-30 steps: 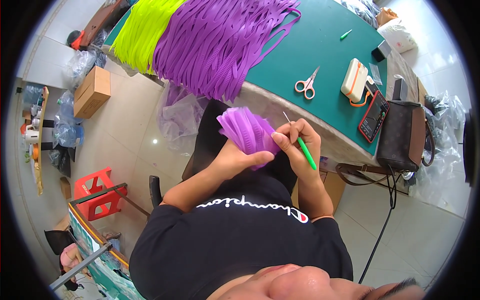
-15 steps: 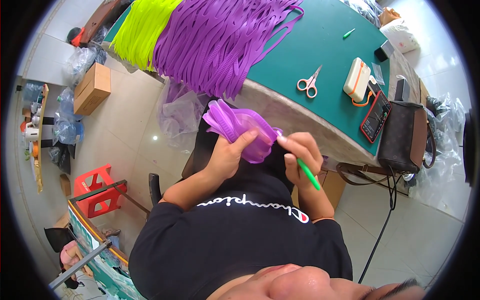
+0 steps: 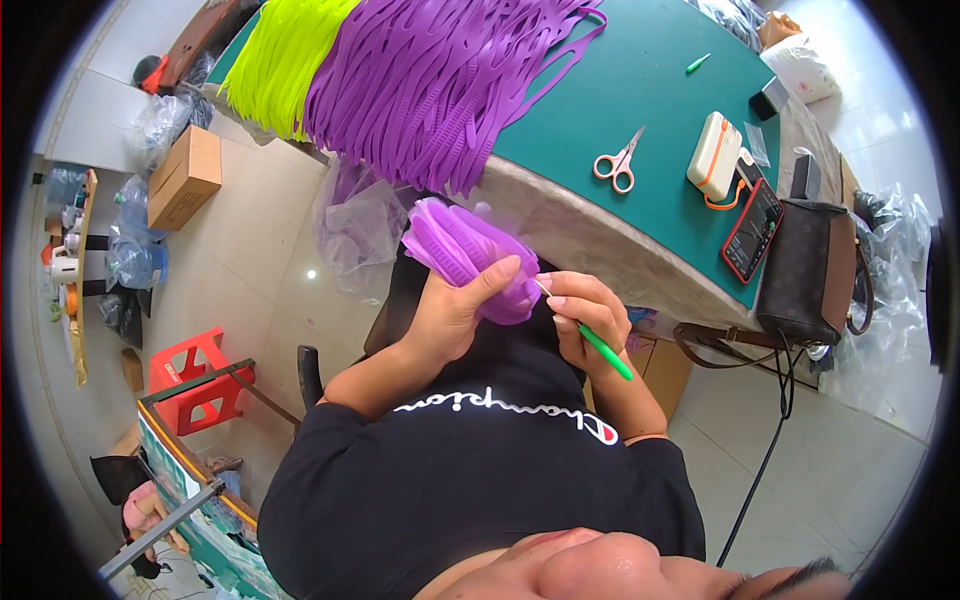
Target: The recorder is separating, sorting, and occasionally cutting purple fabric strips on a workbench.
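The person's left hand [image 3: 450,315] is clamped on a thick bundle of translucent purple, soft-looking strips with ribbed sections [image 3: 465,245], its thumb pressed across the near side. The right hand [image 3: 590,315] is closed around a slim tool with a bright green handle and a thin metal shaft [image 3: 605,352], its fingertips at the bundle's right edge, where the shaft's tip meets the purple material; whether the tip has gone into it I cannot tell. The 2 hands are close together, on either side of the bundle, which is held above the lap, just off the near edge of a green-topped counter [image 3: 590,100]. On the counter lie a broad heap of purple perforated straps [image 3: 430,90] and, touching its left side, a heap of neon yellow-green straps [image 3: 285,65]. Farther right are 1 pair of scissors with pale pink handles [image 3: 620,165], a cream rounded case with orange trim [image 3: 714,155], and a red-framed black device [image 3: 752,235] whose screen markings are too small to read. A dark brown patterned handbag [image 3: 800,270] is beside the device. White cursive lettering [image 3: 500,408] and a small red-and-white emblem [image 3: 608,434] cross the person's black short-sleeved shirt [image 3: 480,480]. A brown cardboard box [image 3: 185,178] is on the floor at left.
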